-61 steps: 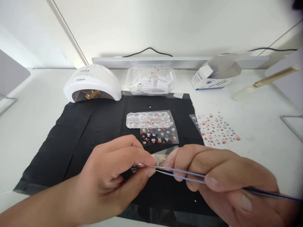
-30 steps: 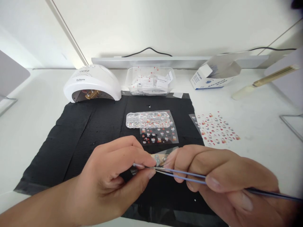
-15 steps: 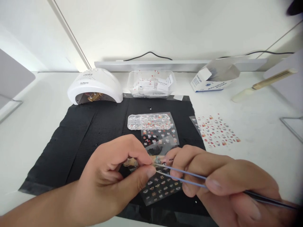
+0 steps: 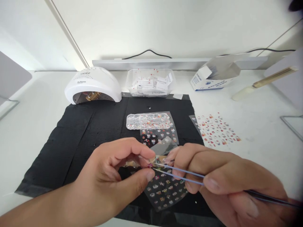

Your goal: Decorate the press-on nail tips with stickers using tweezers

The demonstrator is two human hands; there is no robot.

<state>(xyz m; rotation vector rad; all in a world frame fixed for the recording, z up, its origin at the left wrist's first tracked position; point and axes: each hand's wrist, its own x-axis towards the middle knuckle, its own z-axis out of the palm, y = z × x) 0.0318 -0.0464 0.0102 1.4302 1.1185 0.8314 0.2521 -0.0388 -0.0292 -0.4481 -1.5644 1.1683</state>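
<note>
Between your fingertips sits a tiny red and pink nail decal [image 4: 150,165], pinched at the points of the slim blue-grey metal tweezers [image 4: 180,176]. Your right hand [image 4: 227,183] is clamped on the tweezers, thumb and fingers squeezing the two prongs together near their middle, with the dark rear end running off to the lower right. Your left hand [image 4: 113,179] is closed in a pinch just beside the tweezer tips, thumb below and forefinger above; it grips a small pale piece that I cannot make out clearly. The two hands meet above the near edge of the black ribbed mat [image 4: 78,138].

Directly under the tweezers lies a clear sticker sheet with small coloured motifs [image 4: 165,190], flat on the mat and tilted. Just beyond your fingers rests a second clear sheet printed with red and white figures [image 4: 158,134], and touching its far edge is a clear plastic compartment box of small gems [image 4: 146,120].

To the right, on the white counter [image 4: 260,126], lies a sheet of red and orange decals [image 4: 217,130]. At the back stand a white domed nail lamp [image 4: 92,84], a clear plastic tub of white packets [image 4: 150,82] and a white and blue cardboard box with its flap open [image 4: 214,75].
</note>
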